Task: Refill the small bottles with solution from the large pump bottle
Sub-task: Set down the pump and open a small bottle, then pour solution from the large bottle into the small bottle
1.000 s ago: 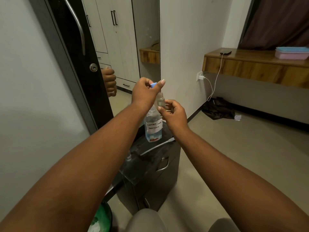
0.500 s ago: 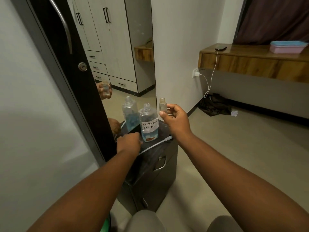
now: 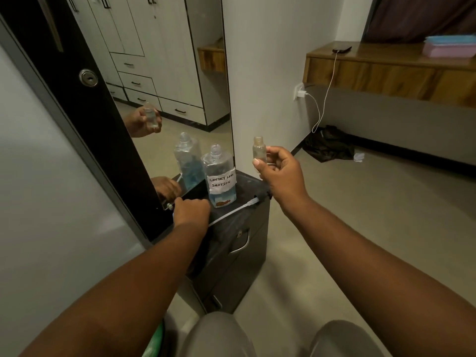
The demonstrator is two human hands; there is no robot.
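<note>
A mirror (image 3: 164, 81) leaned at my left, reflecting both bottles. My left hand (image 3: 192, 210) rested low on the near-left edge of the dark cabinet's tabletop (image 3: 247, 184), knuckles up; its fingers curled under out of sight, so I cannot tell whether they pinched anything. Just right of that hand stood the large bottle (image 3: 220, 176), upright, its neck open with no pump in it, a hand-written label reading "CONTACT LENS SOLUTION" on its front and a little blue liquid at its base. A thin white tube (image 3: 237, 210) lay across the tabletop in front of it. Further right, my right hand (image 3: 279, 173) held the small bottle (image 3: 259, 150) upright in the air, above the cabinet's right edge, fingers and thumb pinching its sides, its mouth uncapped.
</note>
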